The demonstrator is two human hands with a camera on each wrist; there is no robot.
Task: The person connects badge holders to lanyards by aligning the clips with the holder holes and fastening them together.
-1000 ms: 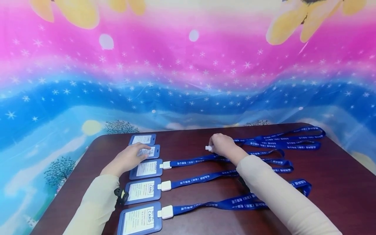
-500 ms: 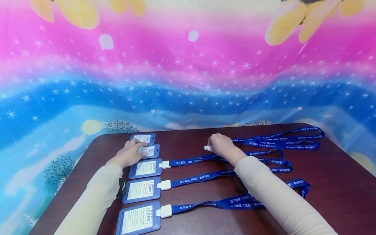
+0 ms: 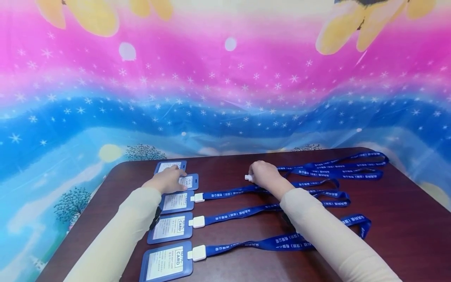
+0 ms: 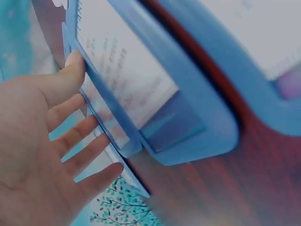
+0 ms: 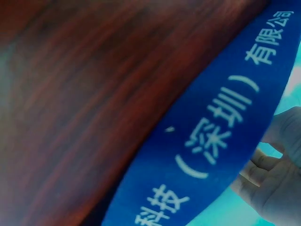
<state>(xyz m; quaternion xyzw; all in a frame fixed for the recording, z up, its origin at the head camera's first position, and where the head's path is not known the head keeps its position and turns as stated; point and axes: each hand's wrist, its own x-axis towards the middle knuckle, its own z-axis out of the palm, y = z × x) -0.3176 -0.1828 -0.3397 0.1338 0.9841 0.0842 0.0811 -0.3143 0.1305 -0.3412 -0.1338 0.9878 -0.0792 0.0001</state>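
My left hand (image 3: 167,180) grips a blue ID card holder (image 3: 193,181), the second from the back in a column at the left. Its thumb lies at the near edge and the fingers stretch over the far side, covering most of the card. This holder sticks out further right than its neighbours. To its right, my right hand (image 3: 265,173) pinches the white clip (image 3: 248,178) of a blue lanyard, the clip's end pointing left toward the holder. Bare tabletop separates clip and holder. In the right wrist view, a lanyard strap (image 5: 211,117) with white lettering runs past the right fingers.
Three nearer card holders (image 3: 166,261) have white clips (image 3: 199,253) and blue lanyards (image 3: 243,247) stretching right. The rearmost holder (image 3: 165,165) is partly behind the left hand. A looped lanyard (image 3: 363,173) lies at the back right of the brown table (image 3: 225,172), before a printed cloth (image 3: 225,98).
My left hand first shifted back over the two rear holders, then moved right, sliding the second holder rightward out of line. The right hand stays nearly still with the clip.
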